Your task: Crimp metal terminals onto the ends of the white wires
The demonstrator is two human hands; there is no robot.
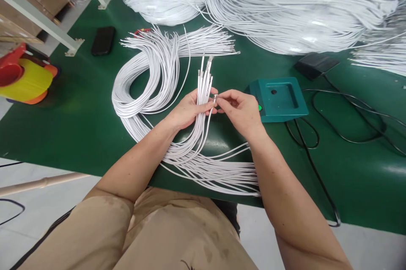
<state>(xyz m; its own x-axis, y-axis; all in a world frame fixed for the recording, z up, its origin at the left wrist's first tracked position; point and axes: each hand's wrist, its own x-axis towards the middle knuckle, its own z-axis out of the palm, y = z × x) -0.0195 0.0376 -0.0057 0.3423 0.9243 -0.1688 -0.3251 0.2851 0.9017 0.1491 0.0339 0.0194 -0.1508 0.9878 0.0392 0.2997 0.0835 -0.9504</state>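
Note:
My left hand (pixel 193 107) is closed around a bunch of white wires (pixel 203 88), whose metal-tipped ends stick up above my fingers. To its right, my right hand (pixel 239 109) pinches the metal-tipped end of a single white wire (pixel 209 120) between thumb and fingertips. The two hands almost touch. From the held bunch the wires curve down to a spread of white wires (pixel 215 173) near the table's front edge. Left of my hands lies a looped bundle of white wires (pixel 127 88), with tips fanned out at the top.
A teal device (pixel 285 109) with a green button sits right of my right hand, with black cables (pixel 345 135) beyond it. Large wire heaps (pixel 285 12) cover the back of the green table (pixel 63 130). A black phone-like object (pixel 103 41) and a yellow-red container (pixel 27 77) are at left.

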